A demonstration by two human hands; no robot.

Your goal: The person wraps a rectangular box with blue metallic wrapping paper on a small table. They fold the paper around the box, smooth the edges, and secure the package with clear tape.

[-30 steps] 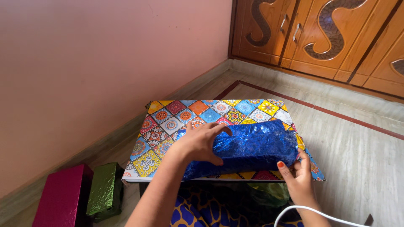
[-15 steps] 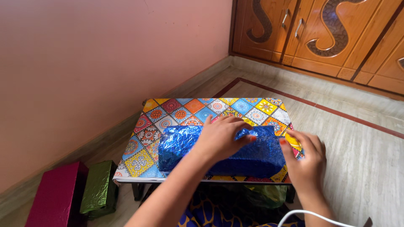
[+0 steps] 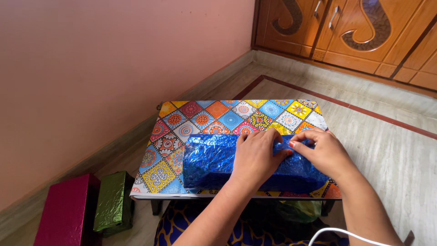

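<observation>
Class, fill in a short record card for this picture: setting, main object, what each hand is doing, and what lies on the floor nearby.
setting: low table with a colourful patterned top, beside a pink wall
main object: box wrapped in shiny blue foil, lying on the table
left hand: pressed flat on top of the box
right hand: on the box's right end, fingers pinching the foil
floor, left: magenta box and green foil-wrapped box, side by side
background: carved wooden cabinet doors
</observation>
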